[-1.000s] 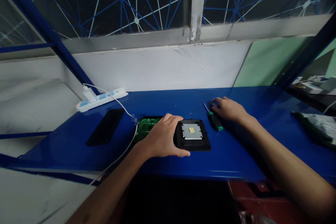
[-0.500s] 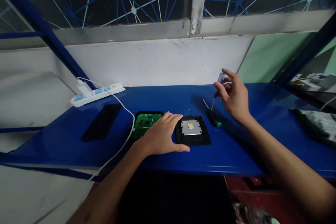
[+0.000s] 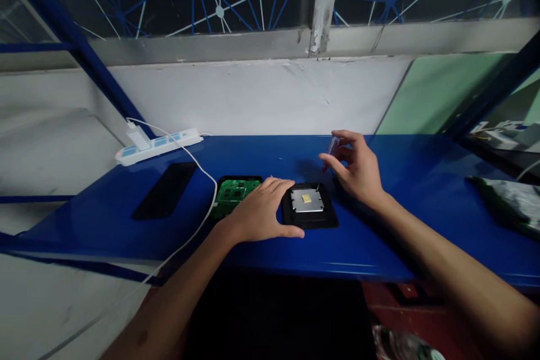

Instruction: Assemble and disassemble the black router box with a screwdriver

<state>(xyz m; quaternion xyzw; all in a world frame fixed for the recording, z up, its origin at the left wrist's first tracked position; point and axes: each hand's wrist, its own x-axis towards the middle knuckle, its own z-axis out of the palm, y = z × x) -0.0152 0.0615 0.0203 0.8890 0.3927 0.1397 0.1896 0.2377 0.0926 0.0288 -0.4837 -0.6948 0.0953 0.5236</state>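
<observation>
My right hand (image 3: 360,171) pinches the clear handle of a screwdriver (image 3: 333,146). Its shaft points down toward the upper right corner of a metal plate (image 3: 307,207). That plate, with a small yellowish pad (image 3: 306,198) at its middle, sits in a square black plastic cover (image 3: 310,223). My left hand (image 3: 259,211) lies at the cover's left edge, fingers stretched out and thumb apart. Left of it, a green circuit board (image 3: 234,191) in a black casing is partly hidden by that hand. A second, green tool is mostly hidden behind my right hand.
On the blue table (image 3: 261,149), a black flat panel (image 3: 164,190) lies left. A white power strip (image 3: 158,146) with a plugged-in adapter stands behind it, and a white cable (image 3: 206,171) crosses the table. A silvery bag (image 3: 508,199) lies at far right.
My right hand has moved left and down with the screwdriver, from above the green tool to over the metal plate's corner. My left hand stays at the cover. The view has shifted slightly.
</observation>
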